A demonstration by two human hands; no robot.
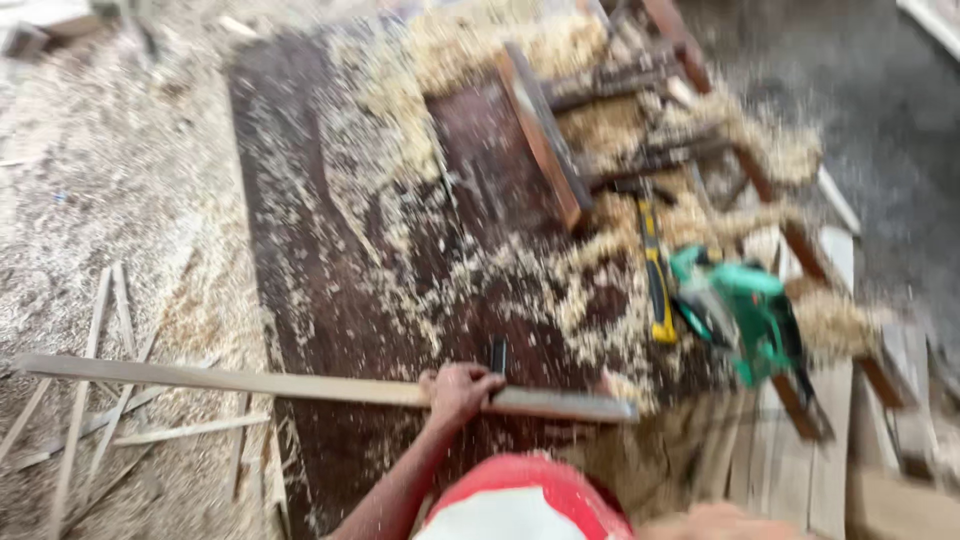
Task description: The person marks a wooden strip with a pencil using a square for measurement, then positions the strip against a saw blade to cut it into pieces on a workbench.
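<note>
My left hand (458,392) is closed around a long pale wooden strip (250,383). The strip lies crosswise over the near edge of a dark worktop (330,280) and sticks out far to the left over the floor. A small dark object (497,355) stands just beyond my fingers. A blurred skin-toned shape (710,522) at the bottom edge may be my right hand; what it holds is unclear. My red and white shirt (525,500) fills the bottom centre.
Wood shavings (470,60) cover much of the worktop. A green electric planer (745,310) and a yellow and black tool (655,275) lie at the right. A brown board (545,135) stands on edge behind them. Thin offcut strips (100,400) litter the sawdust floor at the left.
</note>
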